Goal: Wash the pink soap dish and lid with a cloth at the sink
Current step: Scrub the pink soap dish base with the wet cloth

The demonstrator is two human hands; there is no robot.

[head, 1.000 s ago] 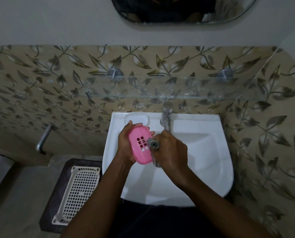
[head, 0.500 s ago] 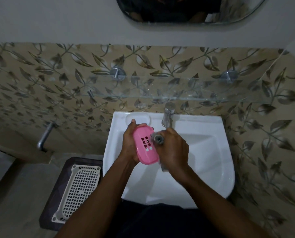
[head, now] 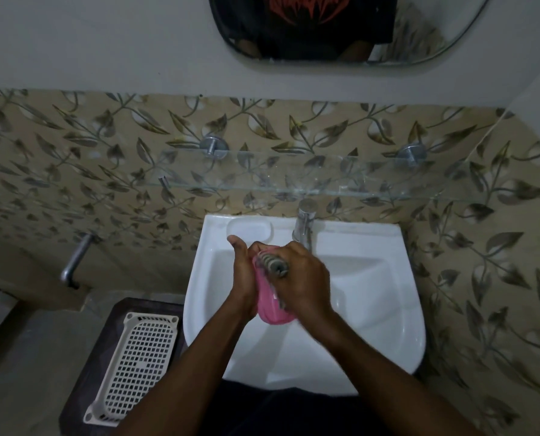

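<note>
White sink (head: 372,309) porcelain filled the near middle, with a white lattice basket (head: 136,357) lying to its left. Over the bowl the left hand (head: 242,278) curled round the pink soap dish (head: 270,305), held on edge. The right hand (head: 306,278) gripped a bunched grey cloth (head: 275,265) pressed against the dish's upper end. Beyond stood the tap (head: 303,225), then a glass shelf (head: 293,180) and a mirror (head: 419,33).

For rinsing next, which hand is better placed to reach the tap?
Right, probably: the right hand, gripping the cloth, sits just in front of the tap, while the left hand holds the pink soap dish farther aside.
</note>
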